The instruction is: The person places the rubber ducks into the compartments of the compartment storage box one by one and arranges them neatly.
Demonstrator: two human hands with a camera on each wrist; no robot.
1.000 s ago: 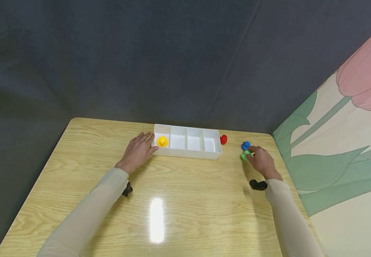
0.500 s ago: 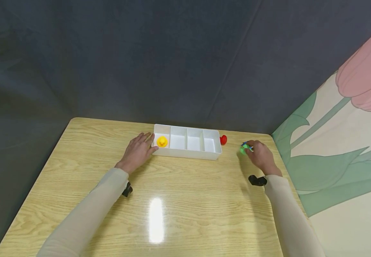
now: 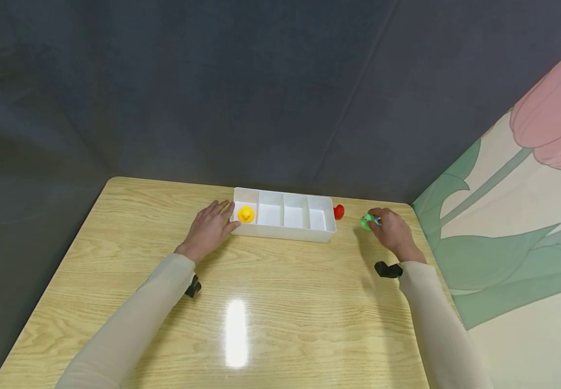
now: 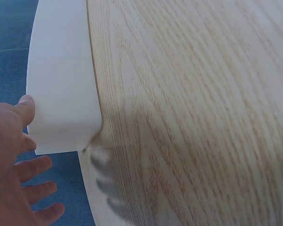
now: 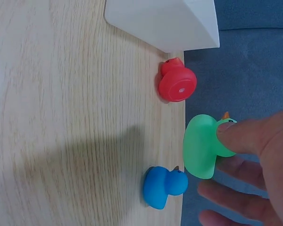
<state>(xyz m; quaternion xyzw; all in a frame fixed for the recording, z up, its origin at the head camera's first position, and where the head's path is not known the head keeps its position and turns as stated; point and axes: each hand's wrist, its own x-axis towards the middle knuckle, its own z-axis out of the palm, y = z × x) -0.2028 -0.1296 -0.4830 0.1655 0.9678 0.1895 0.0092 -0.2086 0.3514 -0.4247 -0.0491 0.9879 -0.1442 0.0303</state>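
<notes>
A: What is nearest in the head view?
B: A pale left sleeve (image 3: 129, 319) at lower left and a pale right sleeve (image 3: 438, 329) at lower right, over a wood-grained table (image 3: 299, 313). A small black device (image 3: 388, 269) shows by the right cuff.

A: And the hands?
B: The left hand (image 3: 207, 229), left of centre, is spread, its thumb against the near side of a white tray (image 3: 280, 232). The right hand (image 3: 394, 235), right of centre, is pinching a green duck (image 5: 200, 146), thumb over its head.

A: Where is that duck in the right wrist view?
B: Right of centre, and it looks held off the table. A blue duck (image 5: 155, 187) stays close at its lower left. A red duck (image 5: 178, 84) lies higher up, base showing, just beside the tray's end.

A: What does the tray hold?
B: It has 4 compartments. In the head view, a yellow duck (image 3: 246, 214) sits in the leftmost.

A: Farther off?
B: Dark cloth (image 3: 212, 97) fills the top, and a floral panel (image 3: 513, 216) covers the right edge.
</notes>
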